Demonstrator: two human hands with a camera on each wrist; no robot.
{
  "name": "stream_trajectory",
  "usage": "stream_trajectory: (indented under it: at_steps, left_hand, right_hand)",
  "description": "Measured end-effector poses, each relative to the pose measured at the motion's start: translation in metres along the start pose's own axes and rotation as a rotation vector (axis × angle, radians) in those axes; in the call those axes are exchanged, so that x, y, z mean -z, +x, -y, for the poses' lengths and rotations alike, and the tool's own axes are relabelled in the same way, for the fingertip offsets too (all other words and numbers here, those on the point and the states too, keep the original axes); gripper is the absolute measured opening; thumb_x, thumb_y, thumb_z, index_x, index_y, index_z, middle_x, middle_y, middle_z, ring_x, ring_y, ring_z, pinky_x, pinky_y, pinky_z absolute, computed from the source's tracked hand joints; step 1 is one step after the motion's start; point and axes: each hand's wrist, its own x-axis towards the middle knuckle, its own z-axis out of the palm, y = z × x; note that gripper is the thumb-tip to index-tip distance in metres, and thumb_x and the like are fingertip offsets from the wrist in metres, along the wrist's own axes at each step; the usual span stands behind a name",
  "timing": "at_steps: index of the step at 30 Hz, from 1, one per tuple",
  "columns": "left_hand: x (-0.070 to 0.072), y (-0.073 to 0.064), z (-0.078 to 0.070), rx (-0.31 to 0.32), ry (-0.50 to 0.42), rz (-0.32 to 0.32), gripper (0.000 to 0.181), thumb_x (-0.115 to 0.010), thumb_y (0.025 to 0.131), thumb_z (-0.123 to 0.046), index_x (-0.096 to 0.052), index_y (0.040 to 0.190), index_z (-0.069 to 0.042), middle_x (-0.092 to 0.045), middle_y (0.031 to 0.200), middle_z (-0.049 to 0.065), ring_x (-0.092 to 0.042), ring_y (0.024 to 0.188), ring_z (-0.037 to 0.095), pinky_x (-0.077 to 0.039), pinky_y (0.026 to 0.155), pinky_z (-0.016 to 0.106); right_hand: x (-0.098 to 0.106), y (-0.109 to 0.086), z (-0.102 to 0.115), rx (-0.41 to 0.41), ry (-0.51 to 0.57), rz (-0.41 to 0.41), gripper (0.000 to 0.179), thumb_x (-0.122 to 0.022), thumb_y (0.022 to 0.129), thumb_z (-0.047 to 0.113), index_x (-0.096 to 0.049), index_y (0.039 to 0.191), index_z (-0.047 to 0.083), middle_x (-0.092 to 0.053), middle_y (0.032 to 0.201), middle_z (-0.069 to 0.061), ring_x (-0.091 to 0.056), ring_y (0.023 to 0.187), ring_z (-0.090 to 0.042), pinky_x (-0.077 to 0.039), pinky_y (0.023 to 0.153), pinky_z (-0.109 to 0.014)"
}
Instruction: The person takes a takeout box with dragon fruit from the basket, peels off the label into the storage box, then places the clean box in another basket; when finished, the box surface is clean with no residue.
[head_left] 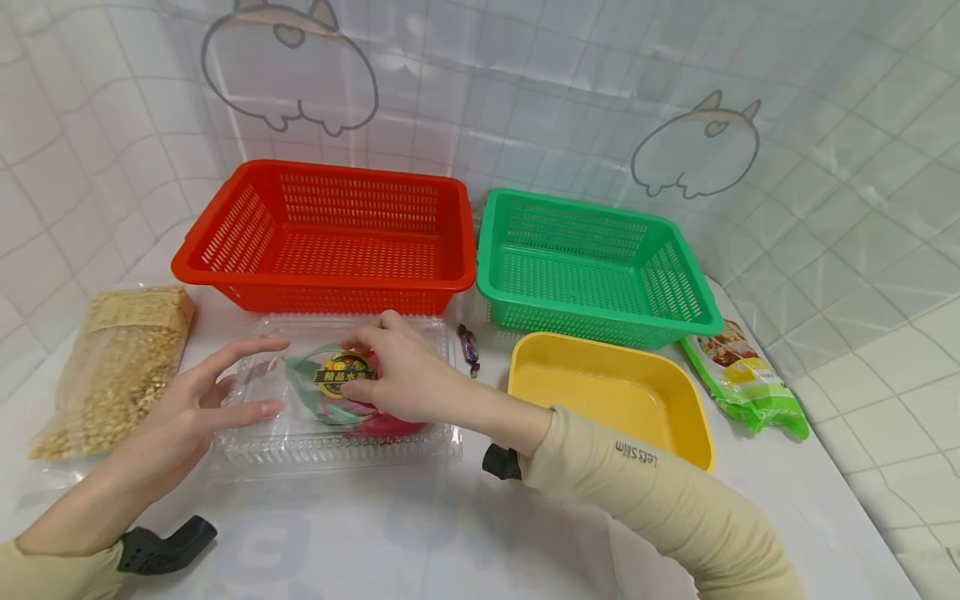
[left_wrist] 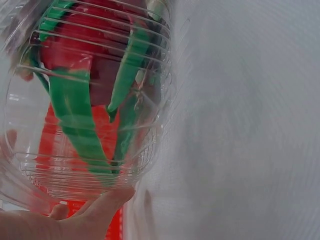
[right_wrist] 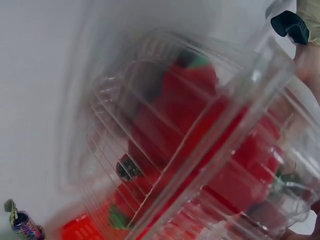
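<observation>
From my distant place I see the clear box (head_left: 300,447) on the white table (head_left: 360,542), just on the near side of the red basket (head_left: 345,293), not inside it. I judge the covering as done, because the lid seems down over the red and green things (left_wrist: 70,47); whether it is locked, I cannot tell. The left hand (head_left: 180,417) is spread at the left side of the box; the right hand (head_left: 401,371) bends over the round label (head_left: 337,377), and I cannot tell if it pinches something. The plastic is thin, shiny and ribbed; the green pieces look smooth and long, the red ones rounder
</observation>
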Motion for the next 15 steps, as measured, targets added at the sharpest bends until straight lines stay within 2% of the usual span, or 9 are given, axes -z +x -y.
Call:
stream_trajectory:
  at_steps: [7, 15]
  left_hand:
    - [-0.0017, 0.0000, -0.0001, -0.026, -0.015, 0.002, 0.064, -0.062, 0.093, 0.000, -0.044, 0.150, -0.022, -0.041, 0.148, -0.011, -0.020, 0.137, 0.000, 0.019, 0.110, 0.073]
    - [-0.0008, -0.0002, 0.0006, -0.005, 0.012, -0.004, 0.062, -0.062, 0.094, -0.004, -0.044, 0.149, -0.025, -0.041, 0.147, -0.013, -0.019, 0.135, -0.001, 0.018, 0.106, 0.078]
  right_hand:
    - [0.0014, 0.0025, 0.0027, -0.019, 0.010, 0.029, 0.039, -0.073, 0.091, 0.022, -0.062, 0.127, 0.011, -0.058, 0.110, 0.002, -0.049, 0.102, -0.008, -0.043, 0.079, -0.014]
    - [-0.0004, 0.0023, 0.0025, -0.019, 0.029, 0.020, 0.034, -0.073, 0.092, 0.022, -0.060, 0.121, 0.014, -0.049, 0.114, 0.002, -0.046, 0.103, -0.009, -0.045, 0.076, -0.013]
